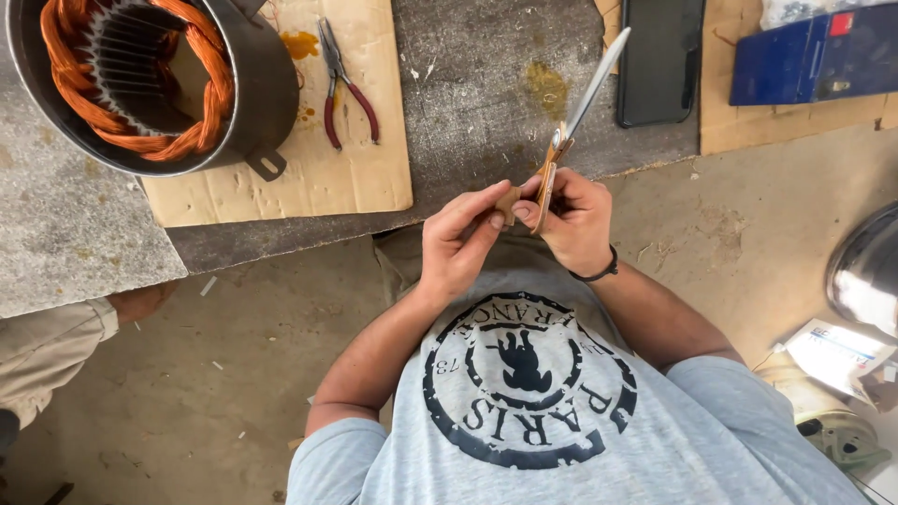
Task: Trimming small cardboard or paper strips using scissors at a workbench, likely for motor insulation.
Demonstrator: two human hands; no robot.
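Note:
My right hand [575, 223] grips a pair of scissors [578, 110] by their orange-brown handles, the long metal blades pointing up and away over the workbench edge. My left hand [458, 243] pinches a small tan strip of paper-like material [508, 201] between thumb and fingers, right beside the scissor handles. Both hands meet just in front of my chest, below the bench edge. Whether the strip sits between the blades is hidden by my fingers.
A motor stator [140, 79] with copper windings rests on cardboard [309, 182] at the upper left. Red-handled pliers [341, 84] lie beside it. A black phone [659, 61] and a blue box [809, 56] sit at the back right. A shiny metal dome [865, 271] is at the right.

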